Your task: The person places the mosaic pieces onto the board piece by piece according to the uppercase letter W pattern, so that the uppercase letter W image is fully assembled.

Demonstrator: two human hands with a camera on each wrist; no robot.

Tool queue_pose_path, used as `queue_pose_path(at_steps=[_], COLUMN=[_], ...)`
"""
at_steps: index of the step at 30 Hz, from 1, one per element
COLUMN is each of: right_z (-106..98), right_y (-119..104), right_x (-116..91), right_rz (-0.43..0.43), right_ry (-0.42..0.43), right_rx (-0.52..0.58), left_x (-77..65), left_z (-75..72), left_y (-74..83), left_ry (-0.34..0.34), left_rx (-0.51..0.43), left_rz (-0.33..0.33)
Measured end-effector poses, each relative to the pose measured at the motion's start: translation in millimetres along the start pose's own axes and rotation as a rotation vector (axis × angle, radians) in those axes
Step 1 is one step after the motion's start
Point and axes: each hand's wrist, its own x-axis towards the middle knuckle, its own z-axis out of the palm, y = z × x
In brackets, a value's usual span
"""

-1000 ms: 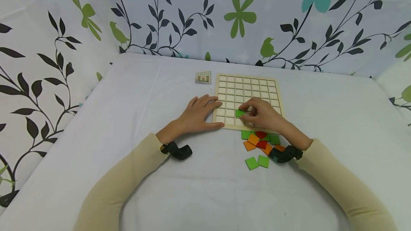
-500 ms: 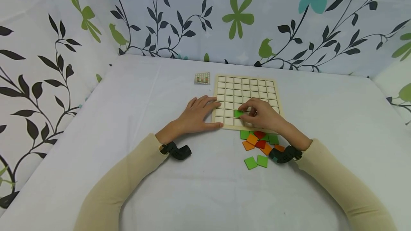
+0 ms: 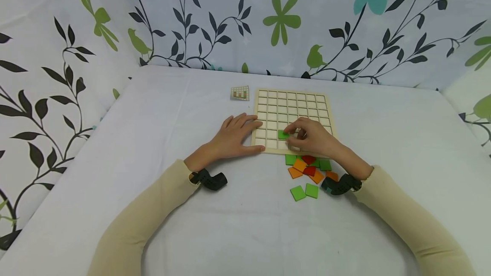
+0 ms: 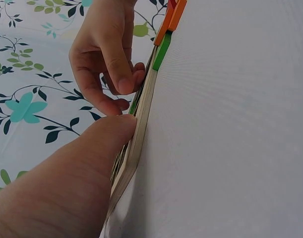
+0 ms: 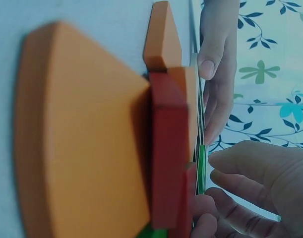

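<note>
The person wears a plain beige long left sleeve [image 3: 147, 216] and a matching beige right sleeve [image 3: 408, 220], smooth fabric creased toward the elbows. A curved black left wrist camera [image 3: 211, 181] with a yellowish spot sits at one cuff; a similar black right wrist camera [image 3: 341, 184], touched with teal, at the other.

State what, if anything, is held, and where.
A green tile on the board, perhaps pinched at its right edge by the right hand. Left hand rests on the board.
</note>
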Motion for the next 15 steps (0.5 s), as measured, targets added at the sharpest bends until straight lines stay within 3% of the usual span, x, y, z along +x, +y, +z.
queue_pose_path(at_steps=[15], right_z=[-0.9], right_y=[-1.9], right_x=[-5.3], right_rz=[0.029], right_ry=[-0.015], right_rx=[0.024], left_x=[-0.1], left_z=[-0.4], left_y=[0.8], left_ry=[0.0], left_rx=[-0.003], left_rz=[-0.011])
